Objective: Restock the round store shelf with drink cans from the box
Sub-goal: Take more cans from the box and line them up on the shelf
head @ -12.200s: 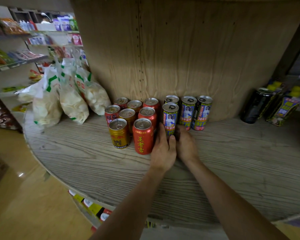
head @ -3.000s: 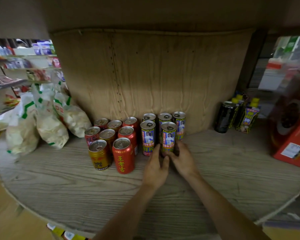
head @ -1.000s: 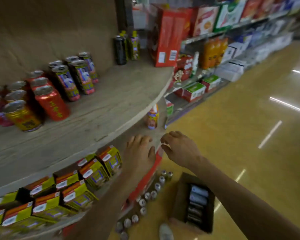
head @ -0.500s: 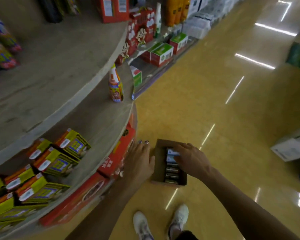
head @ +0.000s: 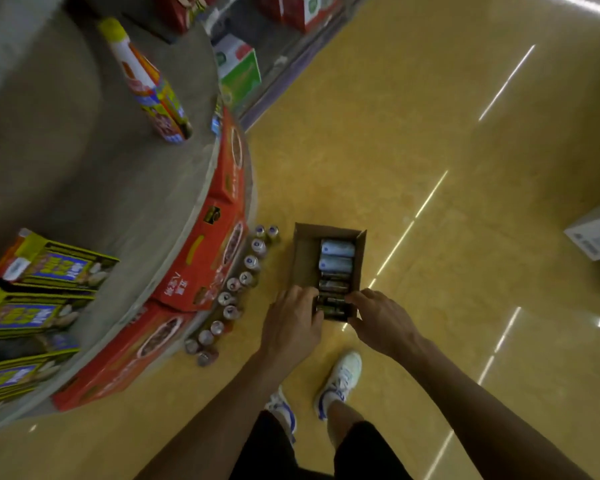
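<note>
A small open cardboard box (head: 303, 258) stands on the floor beside the round store shelf (head: 125, 188). Drink cans lie on their sides inside it: two pale cans (head: 336, 256) at the far end, darker cans (head: 332, 295) at the near end. My left hand (head: 291, 322) and my right hand (head: 378, 320) reach into the near end from either side, fingertips at the two ends of the nearest dark cans. Whether they grip a can is unclear. The shelf tier with the stocked cans is out of view.
A tall bottle (head: 153, 84) and yellow-blue cartons (head: 49, 268) sit on the lower tier. Red cases (head: 205, 258) ring the base, with a row of several cans (head: 243, 282) on the floor along them. My shoes (head: 340, 379) stand behind the box. A white carton (head: 596, 233) lies right.
I turned from the shelf top, where both hands had set a can, and bent down to the floor box. Both hands dropped to its near end; the right hand shifted off the pale cans.
</note>
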`<state>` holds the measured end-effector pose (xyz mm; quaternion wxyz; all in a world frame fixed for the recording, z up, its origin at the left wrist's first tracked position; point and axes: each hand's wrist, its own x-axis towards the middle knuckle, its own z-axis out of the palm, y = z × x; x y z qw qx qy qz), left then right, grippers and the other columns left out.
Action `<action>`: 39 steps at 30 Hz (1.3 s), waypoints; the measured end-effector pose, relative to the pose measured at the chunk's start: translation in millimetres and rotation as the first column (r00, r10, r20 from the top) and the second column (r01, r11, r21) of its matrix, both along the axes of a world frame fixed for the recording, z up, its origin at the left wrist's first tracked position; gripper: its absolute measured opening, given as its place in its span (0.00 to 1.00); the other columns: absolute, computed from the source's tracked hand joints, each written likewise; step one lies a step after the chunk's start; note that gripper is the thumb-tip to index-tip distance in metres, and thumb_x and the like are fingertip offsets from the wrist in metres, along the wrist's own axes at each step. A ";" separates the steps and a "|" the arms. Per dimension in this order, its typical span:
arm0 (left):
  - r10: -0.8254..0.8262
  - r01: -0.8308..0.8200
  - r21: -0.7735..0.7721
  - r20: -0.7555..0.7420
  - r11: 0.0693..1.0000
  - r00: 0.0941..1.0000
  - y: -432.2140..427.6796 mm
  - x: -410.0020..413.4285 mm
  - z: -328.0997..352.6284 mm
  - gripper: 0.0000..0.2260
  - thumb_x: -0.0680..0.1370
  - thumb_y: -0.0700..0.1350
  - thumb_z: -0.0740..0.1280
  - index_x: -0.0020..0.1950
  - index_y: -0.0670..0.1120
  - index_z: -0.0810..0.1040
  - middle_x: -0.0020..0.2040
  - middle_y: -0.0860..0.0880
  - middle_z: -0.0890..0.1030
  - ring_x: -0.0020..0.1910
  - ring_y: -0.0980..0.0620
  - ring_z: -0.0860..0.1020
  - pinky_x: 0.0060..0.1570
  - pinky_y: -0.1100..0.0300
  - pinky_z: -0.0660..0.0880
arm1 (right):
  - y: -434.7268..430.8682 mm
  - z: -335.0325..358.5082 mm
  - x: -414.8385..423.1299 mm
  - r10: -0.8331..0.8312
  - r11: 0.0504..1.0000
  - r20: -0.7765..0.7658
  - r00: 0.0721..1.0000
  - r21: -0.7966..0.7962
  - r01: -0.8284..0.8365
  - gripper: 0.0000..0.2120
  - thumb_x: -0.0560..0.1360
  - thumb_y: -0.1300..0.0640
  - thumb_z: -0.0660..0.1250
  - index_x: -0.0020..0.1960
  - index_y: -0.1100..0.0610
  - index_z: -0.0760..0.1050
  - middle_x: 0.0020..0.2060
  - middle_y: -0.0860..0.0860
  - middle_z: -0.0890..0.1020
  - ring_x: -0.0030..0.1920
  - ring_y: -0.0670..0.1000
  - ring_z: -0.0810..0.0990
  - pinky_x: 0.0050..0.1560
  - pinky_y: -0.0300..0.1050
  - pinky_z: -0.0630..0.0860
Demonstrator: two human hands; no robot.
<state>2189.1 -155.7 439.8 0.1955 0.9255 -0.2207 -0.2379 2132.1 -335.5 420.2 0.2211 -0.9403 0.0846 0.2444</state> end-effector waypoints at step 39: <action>-0.058 0.257 0.232 -0.626 0.938 0.778 -51.6 96.4 -624.5 0.14 0.81 0.50 0.68 0.64 0.45 0.77 0.58 0.46 0.79 0.54 0.48 0.77 0.49 0.60 0.70 | -40.9 -607.6 75.4 0.306 0.937 -0.492 0.815 0.004 -0.350 0.22 0.80 0.52 0.65 0.73 0.49 0.68 0.67 0.51 0.76 0.66 0.52 0.76 0.66 0.51 0.75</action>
